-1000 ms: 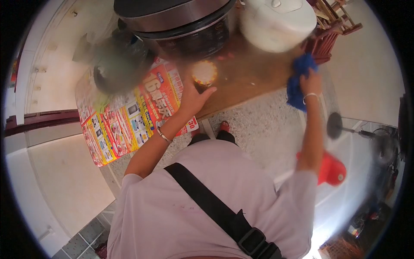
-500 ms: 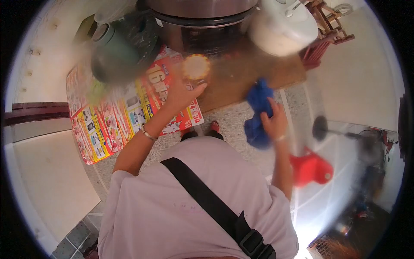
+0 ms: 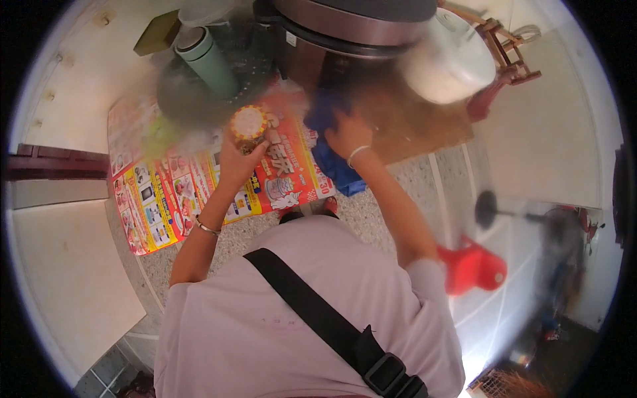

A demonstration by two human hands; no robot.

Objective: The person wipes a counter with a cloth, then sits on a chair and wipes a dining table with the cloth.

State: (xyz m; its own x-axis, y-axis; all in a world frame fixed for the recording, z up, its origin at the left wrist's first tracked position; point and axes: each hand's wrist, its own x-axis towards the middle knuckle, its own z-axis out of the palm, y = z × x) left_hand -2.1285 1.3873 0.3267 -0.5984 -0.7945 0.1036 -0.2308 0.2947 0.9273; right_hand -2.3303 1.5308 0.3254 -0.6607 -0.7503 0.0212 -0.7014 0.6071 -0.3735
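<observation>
My left hand (image 3: 239,159) is wrapped round a small jar (image 3: 249,125) with a yellow-rimmed, pale lid, held above a colourful printed flyer (image 3: 282,166). In my right hand (image 3: 350,136) is a bunched blue cloth (image 3: 335,166), pressed down over the flyer's right edge and the wooden tabletop (image 3: 424,132). Part of the cloth hangs past the table's front edge. The fingertips of the right hand are partly hidden in the cloth and blurred.
A large brown cooker (image 3: 325,50) stands at the back, with a white rounded pot (image 3: 451,60) to its right. At the back left, a green flask (image 3: 209,63) stands by a dark round tray (image 3: 172,99). A red plastic stool (image 3: 474,265) is on the floor at right.
My left hand has moved the jar left and slightly down in view. My right hand has brought the blue cloth left and up, from beside the table onto its edge. The view has shifted slightly.
</observation>
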